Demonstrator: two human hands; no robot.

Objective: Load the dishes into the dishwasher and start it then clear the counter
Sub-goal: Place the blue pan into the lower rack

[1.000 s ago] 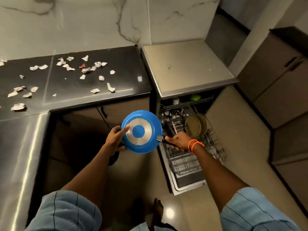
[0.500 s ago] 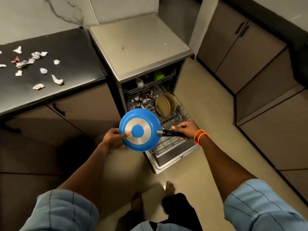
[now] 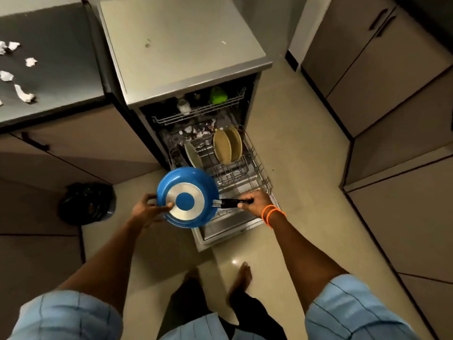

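Just above the pulled-out lower rack (image 3: 241, 177) of the open dishwasher (image 3: 181, 52), a blue frying pan (image 3: 187, 197) was held in the air with its underside turned up toward the camera, showing a silver ring around a blue centre. The right hand (image 3: 255, 203) had its fingers curled round the pan's black handle (image 3: 231, 202), which pointed to the right over the rack. The left hand (image 3: 144, 211) supported the opposite edge of the pan, thumb lying across the silver base and the other fingers tucked behind the rim, so both hands had hold of it. Orange bands (image 3: 272, 214) circled the right wrist.

The pan hung over the front left part of the lower rack, not yet resting on the wires. Further back in that rack two tan plates (image 3: 226, 147) stood on edge side by side, and a paler plate (image 3: 193, 155) leaned upright just to their left. The upper rack (image 3: 198, 112) sat partly inside the machine and carried a green item (image 3: 218, 95) and a small pale cup-like piece (image 3: 183, 105); what they were exactly could not be told.

To the left, the dark counter (image 3: 56, 45) held several crumpled white scraps (image 3: 24, 94). A black bin bag (image 3: 85, 203) sat on the floor below the counter cabinets. The person's bare foot (image 3: 241, 278) stood on the tiled floor just in front of the dishwasher door (image 3: 220, 233).
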